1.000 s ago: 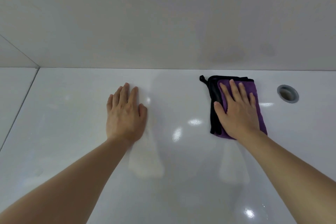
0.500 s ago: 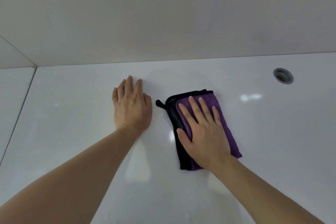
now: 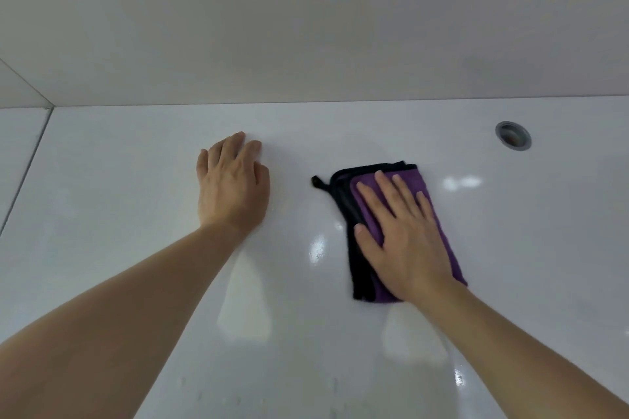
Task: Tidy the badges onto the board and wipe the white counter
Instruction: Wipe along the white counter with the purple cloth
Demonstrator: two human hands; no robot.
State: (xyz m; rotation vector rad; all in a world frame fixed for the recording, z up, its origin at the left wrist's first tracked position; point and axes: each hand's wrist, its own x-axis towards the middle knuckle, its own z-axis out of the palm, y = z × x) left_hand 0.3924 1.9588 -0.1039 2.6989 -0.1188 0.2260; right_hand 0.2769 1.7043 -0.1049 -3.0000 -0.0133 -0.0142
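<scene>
A folded purple cloth with black edging (image 3: 418, 180) lies flat on the glossy white counter (image 3: 119, 197), right of centre. My right hand (image 3: 401, 238) presses down on it with straight, spread fingers. My left hand (image 3: 231, 187) rests flat on the bare counter to the cloth's left, a hand's width away from it, fingers pointing toward the back wall. No badges and no board are in view.
A grey round grommet hole (image 3: 513, 135) sits in the counter at the back right. The pale wall (image 3: 306, 27) rises straight behind the counter. A seam (image 3: 25, 173) runs down the counter at the far left. Small water droplets speckle the near surface.
The cloth under my right hand slid left toward my left hand a second ago, then back a little to the right. My left hand stayed planted.
</scene>
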